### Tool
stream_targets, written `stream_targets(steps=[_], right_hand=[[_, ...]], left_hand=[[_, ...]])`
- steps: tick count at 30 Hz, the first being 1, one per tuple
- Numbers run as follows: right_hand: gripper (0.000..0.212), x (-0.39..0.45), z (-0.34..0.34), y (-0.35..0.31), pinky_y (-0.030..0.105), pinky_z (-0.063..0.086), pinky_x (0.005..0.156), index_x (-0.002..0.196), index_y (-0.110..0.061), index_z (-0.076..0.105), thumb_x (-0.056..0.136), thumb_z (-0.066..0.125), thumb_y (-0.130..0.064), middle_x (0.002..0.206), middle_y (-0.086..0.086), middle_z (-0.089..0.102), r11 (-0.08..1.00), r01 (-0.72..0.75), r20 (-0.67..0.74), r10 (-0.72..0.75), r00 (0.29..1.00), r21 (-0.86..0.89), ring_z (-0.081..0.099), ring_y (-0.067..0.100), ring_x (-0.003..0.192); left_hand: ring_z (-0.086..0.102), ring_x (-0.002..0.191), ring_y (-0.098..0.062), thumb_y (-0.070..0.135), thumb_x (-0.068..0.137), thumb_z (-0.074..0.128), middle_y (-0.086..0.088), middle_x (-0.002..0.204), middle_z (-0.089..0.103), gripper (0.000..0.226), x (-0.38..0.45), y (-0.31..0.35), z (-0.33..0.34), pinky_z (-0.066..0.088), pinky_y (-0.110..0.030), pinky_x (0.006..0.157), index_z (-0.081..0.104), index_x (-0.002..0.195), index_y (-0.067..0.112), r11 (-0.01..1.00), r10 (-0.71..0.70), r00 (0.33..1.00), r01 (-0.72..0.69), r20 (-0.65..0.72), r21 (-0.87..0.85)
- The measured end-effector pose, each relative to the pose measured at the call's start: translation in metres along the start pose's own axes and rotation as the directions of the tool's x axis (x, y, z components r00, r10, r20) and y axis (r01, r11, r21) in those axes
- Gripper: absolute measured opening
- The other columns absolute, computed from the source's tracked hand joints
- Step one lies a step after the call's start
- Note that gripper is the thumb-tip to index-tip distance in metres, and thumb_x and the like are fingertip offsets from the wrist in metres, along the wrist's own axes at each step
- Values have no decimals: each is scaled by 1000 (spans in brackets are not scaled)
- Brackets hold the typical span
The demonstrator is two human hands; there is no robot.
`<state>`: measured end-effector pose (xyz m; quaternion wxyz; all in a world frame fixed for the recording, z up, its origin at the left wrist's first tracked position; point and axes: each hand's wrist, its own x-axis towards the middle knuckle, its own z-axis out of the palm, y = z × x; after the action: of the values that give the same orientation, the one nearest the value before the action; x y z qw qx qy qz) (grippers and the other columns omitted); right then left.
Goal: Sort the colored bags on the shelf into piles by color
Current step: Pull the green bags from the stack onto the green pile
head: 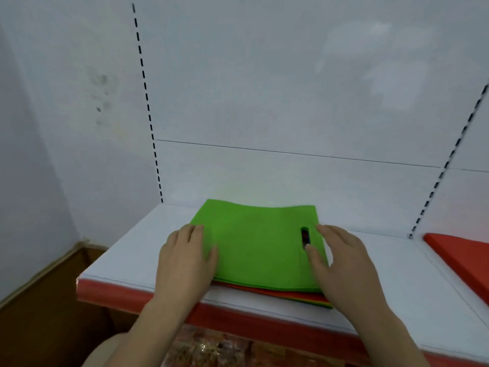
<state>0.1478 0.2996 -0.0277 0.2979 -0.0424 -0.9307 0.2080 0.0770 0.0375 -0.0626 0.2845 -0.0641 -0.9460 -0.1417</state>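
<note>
- Green bag (254,245) lies flat on top of a mixed stack (291,296), near the front of the white shelf (127,260); orange, yellow and green edges peek out under its front edge.
- Looks like thin non-woven fabric: light, soft, floppy. I judge it will sag if lifted by one corner, and a layer below may drag along with it.
- Cut-out handle slot (304,235) sits near the bag's right edge, dark, with something coloured showing through it.
- Best hold, I reckon: pinch both short edges of the top layer only, or hook a finger through the slot, and peel upward so the stack beneath stays square.
- My left hand (185,258) rests on the bag's left edge, fingers relaxed and slightly spread, thumb lying on the green; nothing pinched.
- My right hand (341,263) lies over the right edge, fingers straight, thumb tip just below the slot; no grip taken that I can see.
- Red bags (460,258) lie flat on the neighbouring shelf bay to the right, well apart from the stack, likely the red pile.
- Red shelf lip (111,292) runs along the front edge; the stack sits close to it, so a careless pull could slide bags off.
</note>
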Motion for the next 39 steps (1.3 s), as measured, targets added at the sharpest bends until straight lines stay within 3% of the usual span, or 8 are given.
stream_targets(steps=[4, 11, 17, 21, 25, 30, 34, 39], right_hand=[[50, -7, 6, -1, 35, 41, 97, 133, -17, 57, 89, 62, -40, 126, 4, 60, 981, -116, 68, 128, 989, -152, 49, 27, 115], [42, -11, 11, -8, 34, 47, 82, 118, -19, 63, 88, 60, -49, 100, 2, 55, 942, -276, 104, 299, 949, -191, 56, 24, 96], [39, -15, 17, -11, 31, 40, 70, 118, -18, 64, 89, 63, -43, 92, 1, 52, 922, -373, 35, 378, 925, -106, 54, 22, 82], [36, -13, 18, -8, 29, 41, 70, 116, -19, 67, 88, 65, -41, 93, 0, 63, 895, -446, 4, 446, 895, -27, 58, 20, 84], [14, -10, 15, -8, 32, 46, 71, 94, -24, 66, 86, 69, -36, 81, -9, 63, 861, -505, -14, 506, 862, 66, 61, 20, 83], [8, -13, 14, -9, 32, 42, 63, 82, -24, 63, 88, 66, -28, 74, -5, 62, 884, -467, -132, 466, 875, 28, 56, 23, 73], [6, -18, 13, -13, 32, 40, 62, 82, -20, 62, 88, 66, -20, 76, -3, 65, 920, -371, -252, 392, 885, 127, 57, 23, 71], [7, -22, 5, -21, 29, 38, 67, 98, -20, 57, 93, 60, -15, 83, -8, 65, 918, -263, -320, 356, 878, 297, 58, 18, 74]], left_hand=[[57, 89, -39, 47, 76, 57, -16, 103, 61, 53, 13, -18, 6, 53, -45, 70, 63, 103, 3, 996, 49, 992, -56, 112, 66], [45, 114, -28, 65, 91, 34, -8, 126, 48, 65, 20, -22, 13, 43, -39, 91, 55, 121, 11, 984, -15, 959, -35, 282, 173], [53, 80, -36, 34, 84, 36, -17, 89, 60, 41, 12, -24, 26, 47, -43, 66, 66, 76, 7, 990, 66, 987, -84, 150, 113], [53, 86, -37, 26, 84, 41, -17, 85, 61, 33, 9, -21, 27, 43, -45, 73, 69, 77, 9, 979, 120, 988, -134, 102, 152], [57, 85, -37, 25, 85, 46, -15, 78, 65, 31, 8, -17, 22, 44, -44, 73, 73, 90, 10, 978, 146, 986, -157, 82, 141], [60, 64, -33, 36, 95, 34, -8, 68, 66, 45, 9, -5, 8, 44, -36, 58, 69, 117, 18, 994, 108, 992, -106, 67, -34], [60, 93, -30, 37, 101, 41, -9, 106, 63, 41, 11, 3, -4, 44, -35, 72, 49, 141, 32, 910, -53, 994, 86, 91, -406], [47, 91, 8, 9, 89, 62, 7, 118, 51, 62, 14, 7, -18, 32, -5, 78, 46, 139, 43, 708, -31, 999, 33, 16, -706]])
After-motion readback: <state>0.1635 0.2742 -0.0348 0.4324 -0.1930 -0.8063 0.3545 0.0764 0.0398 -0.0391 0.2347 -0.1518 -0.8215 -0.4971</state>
